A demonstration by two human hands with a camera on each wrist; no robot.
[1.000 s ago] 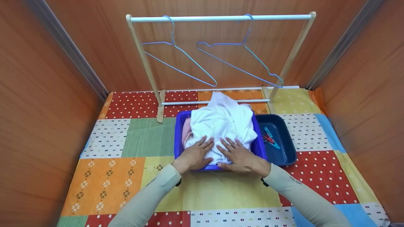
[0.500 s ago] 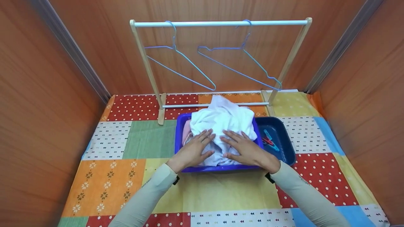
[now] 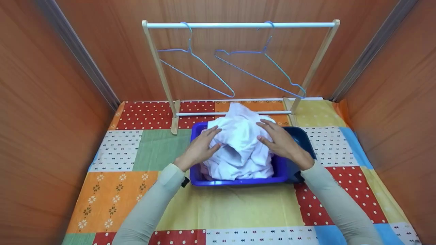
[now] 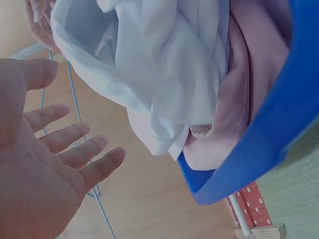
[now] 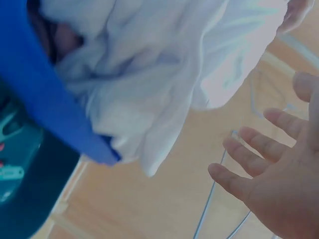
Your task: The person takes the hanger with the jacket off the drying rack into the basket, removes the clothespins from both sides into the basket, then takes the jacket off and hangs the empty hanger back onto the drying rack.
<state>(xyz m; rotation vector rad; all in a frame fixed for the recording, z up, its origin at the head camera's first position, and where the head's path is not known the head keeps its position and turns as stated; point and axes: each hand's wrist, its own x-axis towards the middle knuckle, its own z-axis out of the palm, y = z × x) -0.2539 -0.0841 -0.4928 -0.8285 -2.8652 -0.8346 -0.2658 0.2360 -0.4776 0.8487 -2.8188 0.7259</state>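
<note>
A heap of white cloth (image 3: 238, 136) fills the blue-purple basket (image 3: 235, 182) and rises above its rim. Pink cloth (image 4: 254, 45) shows beneath it along the basket's wall in the left wrist view. On the heap's left side is my left hand (image 3: 200, 144), palm inward and fingers spread. My right hand (image 3: 282, 141) faces it from the heap's right side, its fingers also stretched out. In both wrist views the fingers stand apart from the cloth, and neither hand grips anything.
Behind the basket stands a drying rack (image 3: 238, 25) with two blue wire hangers (image 3: 211, 69) (image 3: 265, 78) on its bar. A dark tray (image 3: 303, 139) sits right of the basket; clothespins (image 5: 10, 172) lie in it. Wood-grain panels (image 3: 41, 119) enclose the patchwork cloth (image 3: 245, 207).
Both hands have risen from the front of the white cloth and moved apart to its two sides. The front of the heap now shows, loosely bunched up.
</note>
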